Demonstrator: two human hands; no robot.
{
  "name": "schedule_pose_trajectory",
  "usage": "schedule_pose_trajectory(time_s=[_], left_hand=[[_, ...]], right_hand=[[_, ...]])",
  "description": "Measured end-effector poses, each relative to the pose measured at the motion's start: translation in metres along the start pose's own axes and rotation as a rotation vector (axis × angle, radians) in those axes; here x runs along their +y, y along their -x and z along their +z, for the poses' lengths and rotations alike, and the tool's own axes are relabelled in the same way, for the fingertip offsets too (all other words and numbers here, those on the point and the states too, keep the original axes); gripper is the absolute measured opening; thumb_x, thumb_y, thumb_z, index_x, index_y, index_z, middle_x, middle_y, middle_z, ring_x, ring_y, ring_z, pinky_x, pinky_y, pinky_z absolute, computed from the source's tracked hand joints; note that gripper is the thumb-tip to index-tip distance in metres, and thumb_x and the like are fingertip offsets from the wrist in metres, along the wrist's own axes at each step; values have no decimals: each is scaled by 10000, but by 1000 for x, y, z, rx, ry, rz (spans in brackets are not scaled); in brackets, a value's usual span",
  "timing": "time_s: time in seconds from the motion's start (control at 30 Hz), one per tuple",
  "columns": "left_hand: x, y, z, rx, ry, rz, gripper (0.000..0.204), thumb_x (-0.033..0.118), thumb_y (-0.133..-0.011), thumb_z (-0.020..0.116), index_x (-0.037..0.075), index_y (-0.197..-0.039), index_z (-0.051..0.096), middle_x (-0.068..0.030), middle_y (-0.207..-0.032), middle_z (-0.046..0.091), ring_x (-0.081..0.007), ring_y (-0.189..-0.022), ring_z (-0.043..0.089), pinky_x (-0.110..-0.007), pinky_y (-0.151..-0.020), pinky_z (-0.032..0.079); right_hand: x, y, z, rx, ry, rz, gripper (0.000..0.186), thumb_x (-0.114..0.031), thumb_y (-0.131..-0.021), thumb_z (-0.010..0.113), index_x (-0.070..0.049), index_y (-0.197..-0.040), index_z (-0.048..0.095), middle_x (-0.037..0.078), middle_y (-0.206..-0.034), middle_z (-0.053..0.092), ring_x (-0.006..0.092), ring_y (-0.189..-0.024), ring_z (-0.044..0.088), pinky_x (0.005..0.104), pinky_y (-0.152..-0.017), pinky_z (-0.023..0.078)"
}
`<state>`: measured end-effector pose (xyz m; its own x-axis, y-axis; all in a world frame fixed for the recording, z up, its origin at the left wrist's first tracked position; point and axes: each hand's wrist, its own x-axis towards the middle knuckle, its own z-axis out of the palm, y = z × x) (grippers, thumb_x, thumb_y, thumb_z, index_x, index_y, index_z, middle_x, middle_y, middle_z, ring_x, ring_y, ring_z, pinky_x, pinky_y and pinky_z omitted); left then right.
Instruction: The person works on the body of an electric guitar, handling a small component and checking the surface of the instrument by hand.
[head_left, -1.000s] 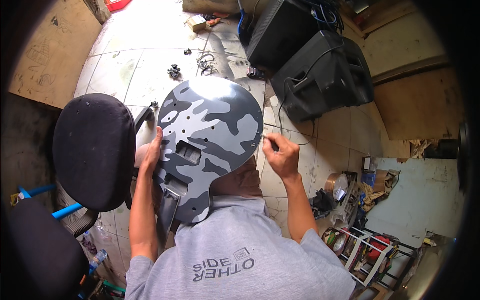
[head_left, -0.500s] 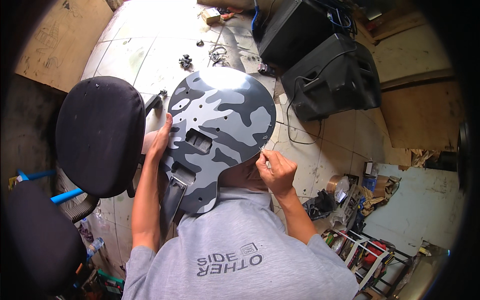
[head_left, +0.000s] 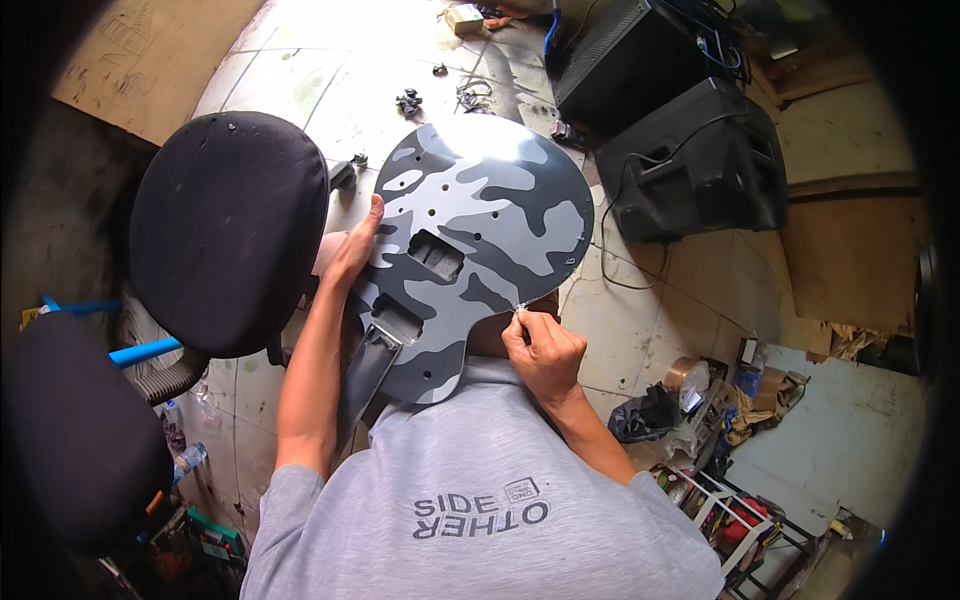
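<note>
An electric guitar body (head_left: 475,265) with a grey, black and pale camouflage finish leans across my lap. It has two pickup cavities, a neck pocket and several small holes. My left hand (head_left: 355,245) grips its left edge, thumb along the rim and the other fingers hidden underneath. At the lower right edge, near the inward curve, my right hand (head_left: 548,352) is closed in a pinch. A small whitish scrap (head_left: 521,309) shows at its fingertips, touching the rim; its kind is unclear. Further up that rim, small pale flecks (head_left: 572,264) stick to the edge.
A black padded seat (head_left: 230,235) stands close to my left arm. Beyond the guitar body, a black speaker cabinet (head_left: 690,165) trails a cable across the tiled floor (head_left: 620,330). Small dark parts (head_left: 409,102) lie ahead. Clutter and a white metal rack (head_left: 735,500) are at right.
My right hand has slid along the guitar body's rim, down and left toward the inward curve. My left hand keeps its hold. The whole view has shifted a little.
</note>
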<state>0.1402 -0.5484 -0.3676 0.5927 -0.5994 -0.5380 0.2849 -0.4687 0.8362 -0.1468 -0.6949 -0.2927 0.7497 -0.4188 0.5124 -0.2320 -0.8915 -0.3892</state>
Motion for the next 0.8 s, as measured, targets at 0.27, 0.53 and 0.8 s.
schedule_pose_trajectory(time_s=[0.27,0.53,0.8], left_hand=[[2,2,0,37,-11,-27,1231,931,-914,299,-71,-1629,282,-280,-1685,287,-349,-1590,236,-404,-1292,152],[-2,-1,-2,8,-4,3,1278,964,-877,291,-64,-1636,261,-277,-1700,251,-348,-1607,191,-425,-1300,129],[2,4,1,1,13,5,1262,957,-887,296,-59,-1634,278,-277,-1692,272,-356,-1599,207,-424,-1296,134]], right_hand=[[-3,1,-1,-28,38,-4,78,-30,-802,744,-56,-835,678,60,-686,664,220,-497,623,336,-462,482],[-34,7,5,-222,-333,-13,93,-42,-825,753,-40,-912,717,69,-742,720,204,-566,690,321,-515,534],[-28,11,16,-187,-265,-57,86,-32,-821,742,-34,-897,700,73,-721,708,203,-579,701,318,-515,535]])
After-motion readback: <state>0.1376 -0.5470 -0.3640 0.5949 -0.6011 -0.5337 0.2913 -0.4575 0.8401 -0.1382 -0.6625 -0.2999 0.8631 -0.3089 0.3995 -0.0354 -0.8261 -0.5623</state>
